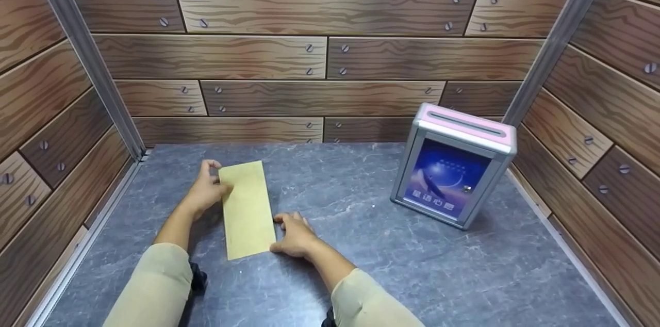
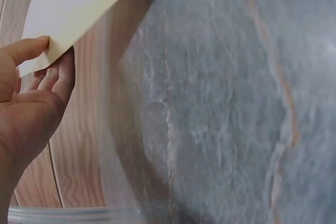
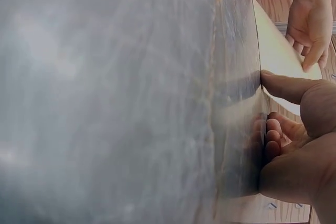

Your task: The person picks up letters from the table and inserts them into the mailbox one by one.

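A plain pale-yellow paper envelope [image 1: 246,208] is tilted slightly in the head view, between the two hands. My left hand [image 1: 206,190] pinches its upper left edge, thumb on the near face and fingers behind, as the left wrist view shows. That view also shows the envelope's cut-off corners [image 2: 63,9] and a small reddish mark. At the lower right corner rests my right hand [image 1: 296,235], its thumb tip touching the edge. The right wrist view has the right hand's loosely bent fingers [image 3: 274,137] beside the envelope, down at the tabletop.
A silver-framed box [image 1: 448,172] with a pink slotted top, a blue picture front and a small lock stands at the right. Wood-print walls [image 1: 258,59] close in the grey marbled table [image 1: 350,265] at the back and both sides.
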`<state>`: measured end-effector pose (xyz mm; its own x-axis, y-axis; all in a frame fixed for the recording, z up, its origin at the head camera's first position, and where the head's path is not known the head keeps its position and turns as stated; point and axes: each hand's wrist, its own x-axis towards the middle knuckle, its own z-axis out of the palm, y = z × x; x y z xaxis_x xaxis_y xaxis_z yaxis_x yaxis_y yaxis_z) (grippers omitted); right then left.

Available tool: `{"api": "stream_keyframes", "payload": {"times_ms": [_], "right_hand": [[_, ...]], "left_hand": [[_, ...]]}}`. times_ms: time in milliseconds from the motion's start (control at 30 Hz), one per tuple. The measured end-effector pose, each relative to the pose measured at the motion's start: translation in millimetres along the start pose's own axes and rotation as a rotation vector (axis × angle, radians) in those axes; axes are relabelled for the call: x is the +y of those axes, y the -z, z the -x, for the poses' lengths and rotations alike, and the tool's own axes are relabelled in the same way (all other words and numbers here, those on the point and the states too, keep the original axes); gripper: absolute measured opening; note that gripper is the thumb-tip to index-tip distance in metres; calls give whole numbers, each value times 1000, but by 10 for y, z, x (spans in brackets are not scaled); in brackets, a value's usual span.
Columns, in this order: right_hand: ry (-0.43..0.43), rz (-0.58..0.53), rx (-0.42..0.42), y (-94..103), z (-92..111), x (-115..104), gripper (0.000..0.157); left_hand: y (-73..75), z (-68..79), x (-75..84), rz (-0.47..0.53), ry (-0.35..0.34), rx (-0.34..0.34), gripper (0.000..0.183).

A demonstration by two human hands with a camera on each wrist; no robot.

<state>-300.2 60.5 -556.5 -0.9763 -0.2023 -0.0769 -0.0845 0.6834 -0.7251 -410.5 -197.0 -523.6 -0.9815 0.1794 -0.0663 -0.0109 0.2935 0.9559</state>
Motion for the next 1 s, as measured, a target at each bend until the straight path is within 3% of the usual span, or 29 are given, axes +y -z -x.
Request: {"api": "stream_keyframes", "payload": {"times_ms": [233,733,1000], "right_hand": [[39,-100,-21,27,4,58,16],[41,-373,-105,97,35,166,13],[43,-441,-148,167,52,239,12]], "left_hand": [[-76,72,156,52,-15,57,65],[-316,231,524,155,-95,130,64],[-434,292,680,134,-177,159,62]]}}
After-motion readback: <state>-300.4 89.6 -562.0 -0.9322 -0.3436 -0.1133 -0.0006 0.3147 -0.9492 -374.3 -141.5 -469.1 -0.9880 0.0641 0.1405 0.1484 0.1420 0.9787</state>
